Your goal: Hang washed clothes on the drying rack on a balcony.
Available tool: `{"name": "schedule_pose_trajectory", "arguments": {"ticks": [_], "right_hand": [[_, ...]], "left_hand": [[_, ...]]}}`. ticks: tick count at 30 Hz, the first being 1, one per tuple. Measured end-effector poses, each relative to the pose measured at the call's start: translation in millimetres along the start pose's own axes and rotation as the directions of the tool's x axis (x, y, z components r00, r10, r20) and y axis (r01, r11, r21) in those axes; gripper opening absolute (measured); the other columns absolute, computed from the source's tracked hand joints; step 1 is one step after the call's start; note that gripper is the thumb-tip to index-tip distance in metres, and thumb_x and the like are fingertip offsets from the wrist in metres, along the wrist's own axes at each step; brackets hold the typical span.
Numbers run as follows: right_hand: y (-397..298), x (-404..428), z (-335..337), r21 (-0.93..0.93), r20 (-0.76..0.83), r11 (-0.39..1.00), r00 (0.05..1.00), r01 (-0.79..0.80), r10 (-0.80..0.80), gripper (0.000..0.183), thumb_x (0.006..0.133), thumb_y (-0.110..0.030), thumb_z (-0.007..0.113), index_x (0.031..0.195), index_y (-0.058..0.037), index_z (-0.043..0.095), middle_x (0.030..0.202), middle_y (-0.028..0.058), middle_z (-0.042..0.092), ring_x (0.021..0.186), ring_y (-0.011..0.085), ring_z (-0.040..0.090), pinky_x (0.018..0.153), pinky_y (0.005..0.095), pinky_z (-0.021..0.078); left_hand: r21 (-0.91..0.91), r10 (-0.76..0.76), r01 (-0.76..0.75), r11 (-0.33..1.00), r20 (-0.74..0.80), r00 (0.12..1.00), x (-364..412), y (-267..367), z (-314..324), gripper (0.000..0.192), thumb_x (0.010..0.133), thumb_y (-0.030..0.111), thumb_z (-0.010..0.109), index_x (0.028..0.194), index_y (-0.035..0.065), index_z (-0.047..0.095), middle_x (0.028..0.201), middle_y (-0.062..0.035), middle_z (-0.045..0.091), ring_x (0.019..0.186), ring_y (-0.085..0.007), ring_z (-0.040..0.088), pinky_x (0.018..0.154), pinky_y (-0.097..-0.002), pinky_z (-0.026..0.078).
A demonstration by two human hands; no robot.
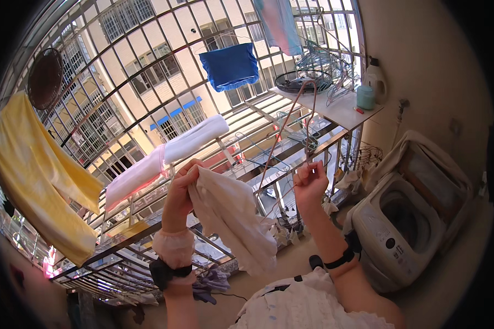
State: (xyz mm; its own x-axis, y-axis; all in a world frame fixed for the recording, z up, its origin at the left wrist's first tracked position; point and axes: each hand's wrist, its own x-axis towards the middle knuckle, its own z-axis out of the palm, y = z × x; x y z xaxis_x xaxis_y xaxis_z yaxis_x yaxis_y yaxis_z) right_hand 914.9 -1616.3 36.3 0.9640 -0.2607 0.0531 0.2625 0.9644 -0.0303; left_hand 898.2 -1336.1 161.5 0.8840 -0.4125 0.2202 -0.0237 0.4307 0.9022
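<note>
My left hand [179,197] grips the upper corner of a white cloth garment [234,222], which droops down and to the right in front of my body. Raised on the right, my right hand [311,185] pinches a brown wire clothes hanger [285,123]. One narrow bent end of the hanger points up toward the shelf, and its lower part passes behind the cloth. Cloth and hanger overlap in the view; whether they touch I cannot tell.
Metal window bars and a railing run across the front. Yellow trousers [41,177], pink-and-white cloth [164,156] and a blue garment [230,68] hang there. A shelf [337,109] bears several hangers [325,61] and bottles. At right stands a washing machine [389,230], lid raised.
</note>
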Motion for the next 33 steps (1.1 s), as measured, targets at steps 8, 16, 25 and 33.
{"name": "schedule_pose_trajectory", "arguments": {"ticks": [8, 16, 25, 33], "right_hand": [[80, -44, -80, -0.326, -0.111, 0.898, 0.955, -0.296, 0.275, 0.036, 0.096, -0.032, 0.044, 0.069, -0.0097, 0.049, 0.054, 0.0008, 0.041, 0.045, 0.0108, 0.037, 0.042, 0.0245, 0.0271], [28, 13, 37, -0.848, 0.515, 0.345, 0.776, 0.402, 0.364, 0.037, 0.097, -0.026, 0.045, 0.07, -0.0022, 0.053, 0.052, -0.0008, 0.045, 0.046, 0.0062, 0.04, 0.044, 0.0232, 0.0306], [38, 10, 134, -0.854, 0.373, 0.012, 0.597, 0.52, 0.71, 0.033, 0.097, -0.024, 0.047, 0.073, -0.0018, 0.052, 0.053, -0.0021, 0.044, 0.048, 0.0059, 0.044, 0.046, 0.0222, 0.0333], [36, 4, 141, -0.836, 0.314, -0.109, 0.631, 0.538, 0.709, 0.034, 0.096, -0.023, 0.049, 0.071, -0.0006, 0.053, 0.053, -0.0002, 0.048, 0.046, 0.0067, 0.046, 0.044, 0.023, 0.0344]], "left_hand": [[-0.021, 0.166, -0.17, 0.985, -0.11, 0.98, -5, 23, -22, 0.016, 0.096, 0.02, 0.046, 0.102, 0.0071, 0.054, 0.091, -0.0072, 0.064, 0.08, -0.0174, 0.064, 0.075, -0.0336, 0.054], [-0.04, 0.011, -0.018, 0.999, -0.164, 0.986, -70, 26, -106, 0.015, 0.094, 0.019, 0.044, 0.082, 0.01, 0.047, 0.075, 0.0008, 0.05, 0.072, -0.0108, 0.056, 0.078, -0.0326, 0.051], [0.428, -0.236, 0.368, 0.825, -0.331, 0.914, -97, -31, -100, 0.021, 0.08, 0.016, 0.071, 0.095, 0.0021, 0.067, 0.084, -0.0022, 0.066, 0.074, -0.0069, 0.061, 0.063, -0.0208, 0.048], [0.385, 0.166, -0.005, 0.923, -0.386, 0.907, -100, -34, -120, 0.016, 0.086, 0.016, 0.066, 0.094, 0.0024, 0.068, 0.082, -0.0016, 0.068, 0.072, -0.0067, 0.061, 0.063, -0.0197, 0.047]]}}
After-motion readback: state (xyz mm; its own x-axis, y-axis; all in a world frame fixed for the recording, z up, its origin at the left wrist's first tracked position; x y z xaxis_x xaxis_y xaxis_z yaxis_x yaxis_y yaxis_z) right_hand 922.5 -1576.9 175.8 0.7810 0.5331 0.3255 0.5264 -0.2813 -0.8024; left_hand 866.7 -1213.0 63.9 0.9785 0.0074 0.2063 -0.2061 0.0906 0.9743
